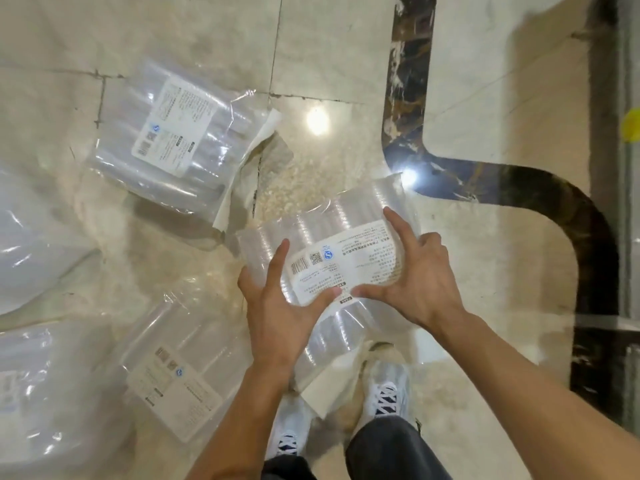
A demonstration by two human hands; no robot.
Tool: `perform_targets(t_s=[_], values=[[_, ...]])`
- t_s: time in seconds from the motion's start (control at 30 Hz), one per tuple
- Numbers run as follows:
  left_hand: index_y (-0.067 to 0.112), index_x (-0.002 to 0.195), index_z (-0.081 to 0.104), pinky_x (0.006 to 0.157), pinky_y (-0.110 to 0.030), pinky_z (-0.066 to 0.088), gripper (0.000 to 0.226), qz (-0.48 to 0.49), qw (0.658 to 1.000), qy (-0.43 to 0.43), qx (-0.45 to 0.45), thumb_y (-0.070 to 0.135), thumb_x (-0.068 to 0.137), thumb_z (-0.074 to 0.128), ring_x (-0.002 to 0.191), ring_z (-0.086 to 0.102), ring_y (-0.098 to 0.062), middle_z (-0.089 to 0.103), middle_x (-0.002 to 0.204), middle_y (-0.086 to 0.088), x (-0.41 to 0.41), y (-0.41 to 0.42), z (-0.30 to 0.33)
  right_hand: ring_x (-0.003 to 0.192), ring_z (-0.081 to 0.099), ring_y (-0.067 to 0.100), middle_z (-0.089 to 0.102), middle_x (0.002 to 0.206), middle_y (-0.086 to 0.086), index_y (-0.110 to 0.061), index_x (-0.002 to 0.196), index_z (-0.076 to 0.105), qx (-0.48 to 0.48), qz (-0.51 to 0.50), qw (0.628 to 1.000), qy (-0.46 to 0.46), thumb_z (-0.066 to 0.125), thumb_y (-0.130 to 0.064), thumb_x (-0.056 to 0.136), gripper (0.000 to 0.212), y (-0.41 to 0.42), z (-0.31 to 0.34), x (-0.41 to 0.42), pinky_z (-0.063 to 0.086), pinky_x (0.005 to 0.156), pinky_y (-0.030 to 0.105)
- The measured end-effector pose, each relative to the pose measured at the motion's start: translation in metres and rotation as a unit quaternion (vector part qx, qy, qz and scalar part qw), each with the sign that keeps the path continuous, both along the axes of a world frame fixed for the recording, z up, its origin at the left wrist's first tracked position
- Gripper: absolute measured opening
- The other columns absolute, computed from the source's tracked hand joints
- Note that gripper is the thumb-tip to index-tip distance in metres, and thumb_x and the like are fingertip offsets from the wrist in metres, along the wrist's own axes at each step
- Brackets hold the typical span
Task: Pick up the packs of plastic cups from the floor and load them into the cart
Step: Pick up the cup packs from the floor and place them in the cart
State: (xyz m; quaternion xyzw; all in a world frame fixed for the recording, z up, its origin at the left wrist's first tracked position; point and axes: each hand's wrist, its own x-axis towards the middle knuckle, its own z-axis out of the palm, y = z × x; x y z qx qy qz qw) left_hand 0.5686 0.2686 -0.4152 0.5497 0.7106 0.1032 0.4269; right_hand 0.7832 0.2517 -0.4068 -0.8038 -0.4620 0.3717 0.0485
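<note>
I see clear, glossy plastic film on the cup packs (pixel 325 258), white paper labels (pixel 343 261), polished stone floor (pixel 332 64).

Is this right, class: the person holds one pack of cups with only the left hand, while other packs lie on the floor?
Not quite. The head view shows both hands on the held pack: the left hand at its left side and the right hand at its right. The rest stands: other packs, such as the labelled pack, lie on the floor.
</note>
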Motion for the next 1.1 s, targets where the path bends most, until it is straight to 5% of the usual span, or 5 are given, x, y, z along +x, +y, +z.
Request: perform_targets(t_s=[0.17, 0.37, 0.63, 0.83, 1.1], values=[[0.070, 0.148, 0.021, 0.115, -0.046, 0.044, 0.110, -0.112, 0.991, -0.004, 0.075, 0.075, 0.058, 0.084, 0.157, 0.018, -0.030, 0.009, 0.166, -0.008, 0.019, 0.015, 0.125, 0.113, 0.047, 0.027, 0.042, 0.117, 0.006, -0.059, 0.155, 0.004, 0.051, -0.094, 0.994, -0.015, 0.090, -0.073, 0.048, 0.137, -0.023, 0.134, 0.017, 0.044, 0.097, 0.035], [0.071, 0.148, 0.021, 0.113, -0.034, 0.035, 0.109, -0.189, 0.974, -0.055, 0.115, 0.076, 0.059, 0.083, 0.158, 0.009, -0.020, 0.002, 0.167, -0.001, 0.039, 0.029, 0.327, 0.106, 0.044, 0.024, 0.048, 0.122, 0.017, -0.050, 0.160, 0.001, 0.097, -0.164, 0.979, -0.074, 0.074, -0.088, 0.052, 0.136, -0.044, 0.340, 0.017, 0.037, 0.088, 0.031], [0.069, 0.148, 0.022, 0.107, -0.041, 0.047, 0.111, -0.325, 0.929, -0.083, 0.156, 0.083, 0.054, 0.078, 0.144, 0.042, -0.030, 0.010, 0.163, 0.003, 0.058, -0.017, 0.576, 0.103, 0.047, 0.031, 0.044, 0.112, 0.014, -0.055, 0.158, -0.004, 0.128, -0.263, 0.946, -0.141, 0.054, -0.102, 0.046, 0.134, -0.145, 0.593, 0.008, 0.046, 0.094, 0.043], [0.063, 0.151, 0.025, 0.107, -0.039, 0.046, 0.111, -0.434, 0.878, -0.115, 0.166, 0.078, 0.057, 0.083, 0.146, 0.039, -0.028, 0.011, 0.164, -0.001, 0.078, -0.115, 0.699, 0.106, 0.051, 0.032, 0.048, 0.117, 0.016, -0.052, 0.159, 0.004, 0.157, -0.369, 0.901, -0.163, 0.059, -0.102, 0.046, 0.135, -0.279, 0.708, -0.012, 0.048, 0.090, 0.044], [0.063, 0.149, 0.029, 0.103, -0.040, 0.048, 0.108, -0.552, 0.798, -0.156, 0.188, 0.077, 0.058, 0.084, 0.133, 0.051, -0.027, 0.025, 0.154, -0.004, 0.090, -0.306, 0.781, 0.118, 0.051, 0.039, 0.042, 0.129, 0.022, -0.051, 0.159, 0.010, 0.179, -0.493, 0.825, -0.209, 0.073, -0.091, 0.052, 0.131, -0.500, 0.789, -0.060, 0.047, 0.102, 0.047]])
